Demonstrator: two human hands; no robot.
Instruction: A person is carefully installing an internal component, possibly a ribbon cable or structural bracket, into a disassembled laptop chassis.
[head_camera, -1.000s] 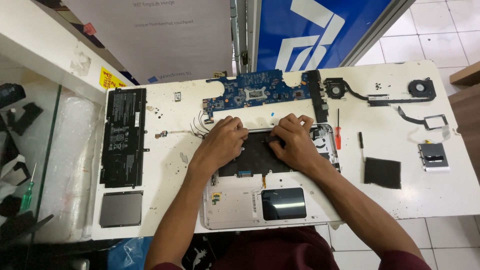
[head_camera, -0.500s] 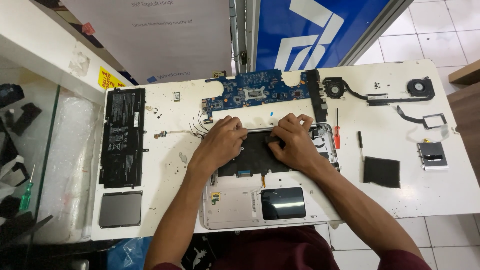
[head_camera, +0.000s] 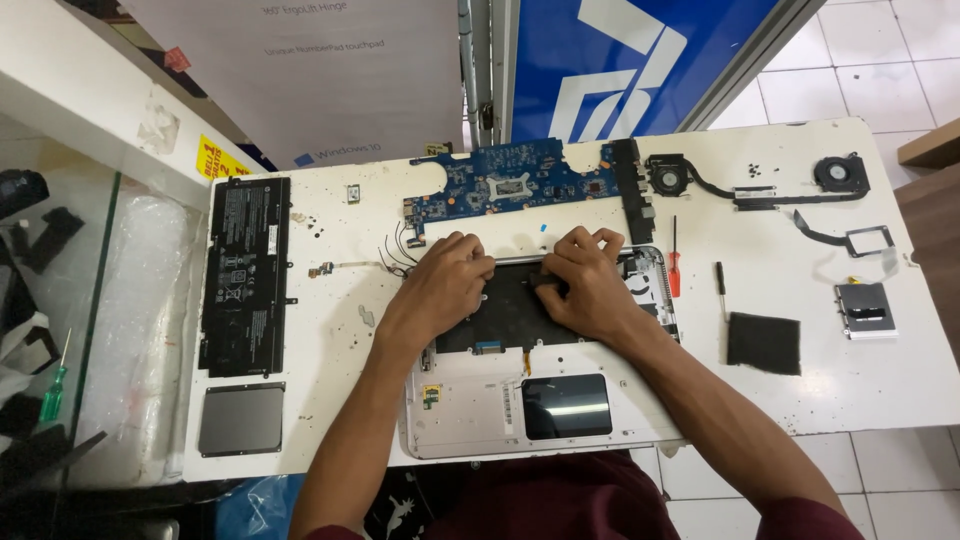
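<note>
An opened silver laptop shell (head_camera: 465, 410) lies face down on the white table (head_camera: 330, 330), its black keyboard back (head_camera: 510, 310) and dark touchpad panel (head_camera: 567, 407) exposed. My left hand (head_camera: 445, 283) rests on the upper left of the keyboard back, fingers curled against its top edge. My right hand (head_camera: 585, 280) presses on the upper right part, fingertips pinching at something small and dark near the top edge. What the fingers hold is hidden.
A blue motherboard (head_camera: 520, 185) lies just beyond the shell. A black battery (head_camera: 245, 275) and grey panel (head_camera: 240, 420) sit at left. Fans with heat pipe (head_camera: 750, 185), red screwdriver (head_camera: 674, 262), black screwdriver (head_camera: 719, 282), black pad (head_camera: 763, 343) and a small module (head_camera: 865, 308) lie at right.
</note>
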